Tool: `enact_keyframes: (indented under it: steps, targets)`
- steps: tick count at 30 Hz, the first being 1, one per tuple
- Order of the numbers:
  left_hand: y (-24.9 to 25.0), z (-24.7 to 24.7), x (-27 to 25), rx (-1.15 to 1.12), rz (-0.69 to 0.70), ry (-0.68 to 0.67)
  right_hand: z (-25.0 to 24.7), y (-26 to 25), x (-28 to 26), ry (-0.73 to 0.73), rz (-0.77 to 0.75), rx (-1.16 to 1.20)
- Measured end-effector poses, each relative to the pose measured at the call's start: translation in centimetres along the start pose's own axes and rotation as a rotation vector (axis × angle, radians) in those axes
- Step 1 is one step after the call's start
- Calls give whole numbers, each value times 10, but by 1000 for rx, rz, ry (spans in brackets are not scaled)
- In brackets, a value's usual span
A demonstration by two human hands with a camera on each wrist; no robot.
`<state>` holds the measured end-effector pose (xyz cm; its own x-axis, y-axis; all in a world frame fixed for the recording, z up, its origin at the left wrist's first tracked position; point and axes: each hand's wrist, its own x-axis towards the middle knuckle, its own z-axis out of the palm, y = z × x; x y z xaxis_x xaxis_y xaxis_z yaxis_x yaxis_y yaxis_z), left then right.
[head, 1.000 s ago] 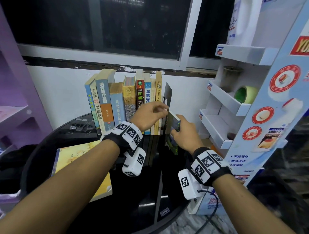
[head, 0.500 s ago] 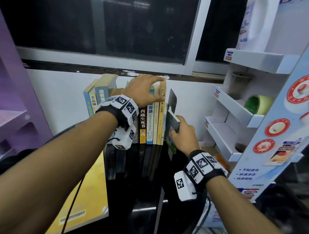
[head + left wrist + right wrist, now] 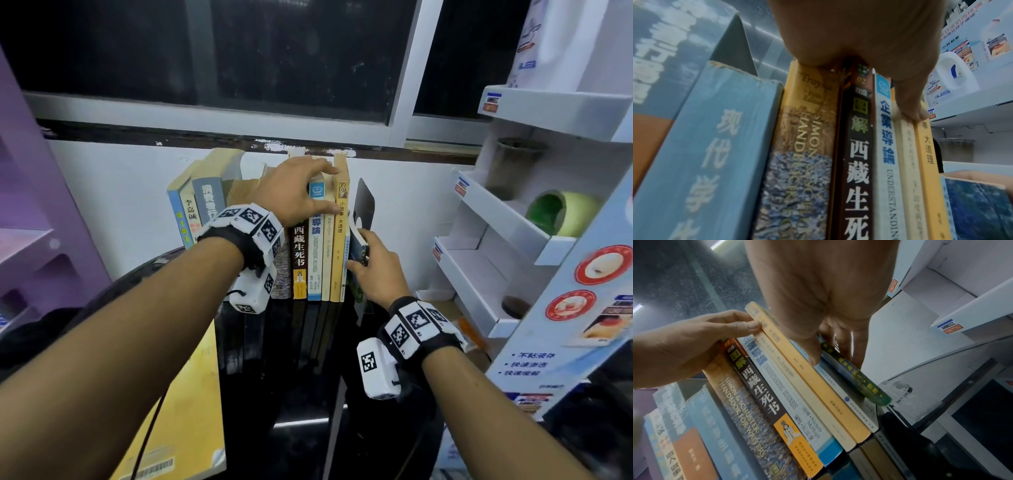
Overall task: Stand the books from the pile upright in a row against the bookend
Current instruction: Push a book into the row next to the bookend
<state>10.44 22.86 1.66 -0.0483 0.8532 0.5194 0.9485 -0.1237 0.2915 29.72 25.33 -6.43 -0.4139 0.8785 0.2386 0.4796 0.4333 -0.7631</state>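
Observation:
Several books stand upright in a row [image 3: 301, 253] on the black round table [image 3: 291, 394], ending at a dark bookend [image 3: 365, 200] on the right. My left hand [image 3: 298, 192] lies over the tops of the middle books, fingers curled on their upper edges and thumb against the yellow spine [image 3: 339, 240]. The left wrist view shows that thumb [image 3: 910, 107] pressing the spines. My right hand [image 3: 376, 270] grips a small blue-green book [image 3: 358, 248], upright between the yellow book and the bookend. In the right wrist view this book [image 3: 859, 381] leans slightly away from the row.
A large yellow book [image 3: 185, 394] lies flat on the table at the near left. A white cardboard display shelf [image 3: 496, 240] with a green tape roll [image 3: 561, 214] stands close on the right. A purple shelf [image 3: 34, 222] is at the left, and the white wall is right behind the row.
My left hand rose from the middle of the spines to the tops of the books. My right hand brought the small book closer in against the row.

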Motion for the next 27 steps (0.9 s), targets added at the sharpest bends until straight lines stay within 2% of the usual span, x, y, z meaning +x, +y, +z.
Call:
enact_keyframes:
  steps: [6, 19, 27]
  targets:
    - [-2, 2, -2, 10, 1, 12, 4, 3, 8, -76, 18, 0]
    - [-5, 6, -1, 27, 0, 10, 10, 13, 17, -136, 19, 10]
    - [-7, 6, -1, 16, 5, 11, 10, 18, 20, -91, 22, 41]
